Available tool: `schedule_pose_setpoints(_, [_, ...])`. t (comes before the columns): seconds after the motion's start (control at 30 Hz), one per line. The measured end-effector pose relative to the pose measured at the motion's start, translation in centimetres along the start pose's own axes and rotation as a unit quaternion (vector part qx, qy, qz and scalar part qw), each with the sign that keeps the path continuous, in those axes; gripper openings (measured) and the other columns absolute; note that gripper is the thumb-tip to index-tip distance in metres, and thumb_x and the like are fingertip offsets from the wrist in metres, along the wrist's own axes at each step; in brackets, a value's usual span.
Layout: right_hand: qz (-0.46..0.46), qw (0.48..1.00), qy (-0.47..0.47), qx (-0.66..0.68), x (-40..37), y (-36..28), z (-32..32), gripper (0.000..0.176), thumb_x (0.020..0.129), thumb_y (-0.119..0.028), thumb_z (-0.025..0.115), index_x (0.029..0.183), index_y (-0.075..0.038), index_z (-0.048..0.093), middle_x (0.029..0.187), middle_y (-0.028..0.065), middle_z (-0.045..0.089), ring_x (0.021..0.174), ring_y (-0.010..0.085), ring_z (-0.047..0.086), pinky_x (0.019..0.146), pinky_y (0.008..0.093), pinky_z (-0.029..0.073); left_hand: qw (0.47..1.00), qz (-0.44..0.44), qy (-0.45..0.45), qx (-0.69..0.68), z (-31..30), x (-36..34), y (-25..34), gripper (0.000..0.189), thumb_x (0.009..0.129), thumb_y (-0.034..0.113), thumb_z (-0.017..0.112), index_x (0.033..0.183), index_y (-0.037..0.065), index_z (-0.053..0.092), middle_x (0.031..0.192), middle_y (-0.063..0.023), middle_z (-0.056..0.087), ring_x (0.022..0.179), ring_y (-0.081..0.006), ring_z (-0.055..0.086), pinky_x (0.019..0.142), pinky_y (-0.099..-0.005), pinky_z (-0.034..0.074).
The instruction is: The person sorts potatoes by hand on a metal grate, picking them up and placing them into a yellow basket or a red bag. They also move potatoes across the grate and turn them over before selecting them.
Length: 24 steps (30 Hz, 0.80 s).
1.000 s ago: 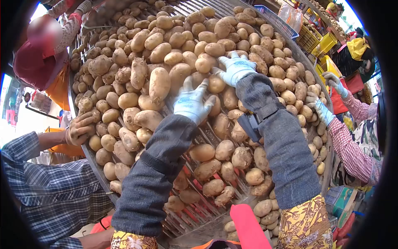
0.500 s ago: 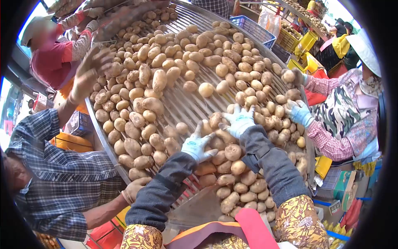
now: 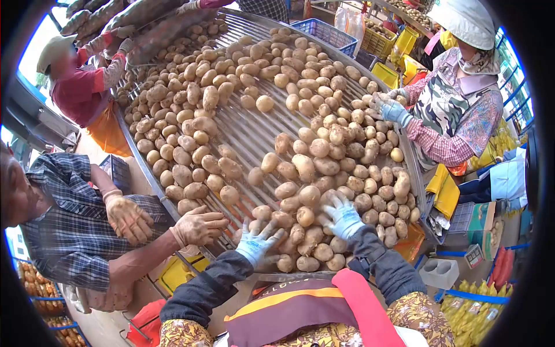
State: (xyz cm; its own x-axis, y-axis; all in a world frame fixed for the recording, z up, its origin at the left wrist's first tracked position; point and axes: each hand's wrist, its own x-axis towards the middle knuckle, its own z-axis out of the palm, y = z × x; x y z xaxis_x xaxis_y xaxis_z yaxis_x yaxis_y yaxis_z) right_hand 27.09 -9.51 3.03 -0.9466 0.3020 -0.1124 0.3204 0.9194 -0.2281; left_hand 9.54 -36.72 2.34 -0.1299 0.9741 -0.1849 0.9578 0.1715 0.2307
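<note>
My left hand (image 3: 256,244), in a light blue glove, lies at the near edge of the potato heap with its fingers spread. It touches potatoes (image 3: 306,216) beside it and grips none. Further right, my right hand (image 3: 342,217), gloved the same way, rests palm down against the heap, fingers apart and slightly blurred. Between and beyond both hands the potatoes are piled on a slatted metal table (image 3: 240,137). Just left of my left hand, a co-worker's gloved hand (image 3: 199,226) reaches over the table rim.
A person in a plaid shirt (image 3: 69,214) stands close on my left. Another in a white hat (image 3: 465,23) handles potatoes at the right edge. A blue crate (image 3: 326,36) stands beyond the far side, and yellow bags (image 3: 443,191) hang at the right.
Both my hands have moved towards me, and potatoes have shifted nearer with them. The left co-worker's raised hand has come down. The view has shifted somewhat.
</note>
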Motion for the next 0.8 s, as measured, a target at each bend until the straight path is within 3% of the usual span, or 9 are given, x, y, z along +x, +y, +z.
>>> schedule_pose_setpoints(0.03, [0.017, 0.997, -0.060, -0.036, -1.4, -1.3, -1.5, 0.055, 0.083, -0.041, 0.065, 0.131, -0.015, 0.056, 0.142, 0.0155, 0.042, 0.130, 0.0413, 0.038, 0.108, 0.0538, 0.031, 1.000, 0.017, 0.020, 0.007, 1.3, -0.4, 0.1, 0.080, 0.077, 0.062, 0.063, 0.145, 0.028, 0.040, 0.158, -0.0120, 0.024, 0.145, -0.0443, 0.014, 0.108, -0.0715, 0.011])
schedule_pose_setpoints(0.13, [0.014, 0.999, -0.019, -0.022, -2.6, -2.0, 0.7, 0.054, 0.083, -0.039, 0.065, 0.131, -0.015, 0.056, 0.142, 0.0151, 0.042, 0.130, 0.0389, 0.039, 0.108, 0.0528, 0.032, 1.000, -0.008, 0.005, 0.005, 1.4, -0.5, 1.8, 0.076, 0.082, 0.060, 0.059, 0.146, 0.026, 0.038, 0.158, -0.0118, 0.024, 0.147, -0.0362, 0.014, 0.106, -0.0754, 0.006])
schedule_pose_setpoints(0.23, [0.044, 0.985, 0.118, 0.116, -1.4, -3.3, 2.0, 0.053, 0.083, -0.039, 0.065, 0.129, -0.014, 0.057, 0.141, 0.0150, 0.043, 0.131, 0.0367, 0.039, 0.108, 0.0508, 0.032, 0.999, -0.031, -0.023, 0.008, 1.8, -0.2, 3.2, 0.072, 0.085, 0.058, 0.055, 0.147, 0.024, 0.038, 0.159, -0.0115, 0.022, 0.148, -0.0301, 0.014, 0.101, -0.0804, 0.001])
schedule_pose_setpoints(0.3, [-0.045, 0.990, 0.120, 0.057, 0.4, -5.0, 1.1, 0.050, 0.082, -0.028, 0.068, 0.127, -0.009, 0.057, 0.138, 0.0169, 0.045, 0.127, 0.0380, 0.042, 0.106, 0.0481, 0.036, 0.999, -0.043, -0.024, 0.006, 2.0, -0.5, 3.8, 0.068, 0.088, 0.055, 0.054, 0.146, 0.024, 0.038, 0.159, -0.0107, 0.022, 0.148, -0.0268, 0.017, 0.101, -0.0807, 0.002])
schedule_pose_setpoints(0.47, [-0.056, 0.988, 0.129, 0.063, 2.4, -4.6, 0.4, 0.018, 0.082, -0.026, 0.067, 0.090, -0.010, 0.065, 0.104, 0.0121, 0.062, 0.098, 0.0336, 0.057, 0.084, 0.0485, 0.045, 0.997, -0.034, 0.008, -0.069, 1.2, -3.0, 4.8, 0.061, 0.091, 0.047, 0.053, 0.144, 0.021, 0.042, 0.157, -0.0114, 0.027, 0.146, -0.0276, 0.025, 0.104, -0.0773, 0.000])
schedule_pose_setpoints(0.57, [-0.079, 0.976, 0.177, 0.099, 5.7, -5.2, 0.4, 0.020, 0.083, -0.024, 0.066, 0.097, -0.010, 0.064, 0.104, 0.0114, 0.061, 0.096, 0.0329, 0.057, 0.086, 0.0462, 0.045, 0.993, -0.014, 0.067, -0.091, 0.8, -3.8, 4.2, 0.054, 0.089, 0.038, 0.059, 0.138, 0.018, 0.049, 0.150, -0.0115, 0.040, 0.140, -0.0265, 0.036, 0.108, -0.0718, 0.009])
schedule_pose_setpoints(0.63, [-0.143, 0.968, 0.115, 0.169, 8.9, -7.2, -0.8, 0.037, 0.080, -0.020, 0.068, 0.115, -0.011, 0.059, 0.121, 0.0132, 0.059, 0.109, 0.0340, 0.056, 0.096, 0.0451, 0.044, 0.974, -0.043, 0.160, -0.156, 1.0, -3.9, 3.4, 0.048, 0.085, 0.031, 0.066, 0.129, 0.016, 0.056, 0.136, -0.0091, 0.054, 0.128, -0.0261, 0.049, 0.110, -0.0635, 0.020])
schedule_pose_setpoints(0.67, [-0.151, 0.975, 0.101, 0.129, 10.4, -8.5, -0.9, 0.042, 0.079, -0.019, 0.069, 0.119, -0.012, 0.058, 0.128, 0.0130, 0.055, 0.114, 0.0342, 0.053, 0.099, 0.0444, 0.043, 0.956, -0.049, 0.226, -0.180, -0.7, -3.5, 3.2, 0.040, 0.084, 0.021, 0.068, 0.123, 0.012, 0.060, 0.124, -0.0097, 0.060, 0.118, -0.0288, 0.056, 0.107, -0.0525, 0.034])
schedule_pose_setpoints(0.8, [-0.167, 0.986, 0.000, 0.010, 15.1, -11.0, 2.2, 0.059, 0.077, -0.015, 0.067, 0.134, -0.018, 0.052, 0.141, 0.0139, 0.046, 0.126, 0.0353, 0.047, 0.103, 0.0433, 0.041, 0.901, -0.095, 0.282, -0.317, 0.2, -1.9, 0.5, 0.039, 0.091, 0.014, 0.062, 0.128, 0.005, 0.055, 0.127, -0.0151, 0.056, 0.117, -0.0276, 0.057, 0.096, -0.0368, 0.047])
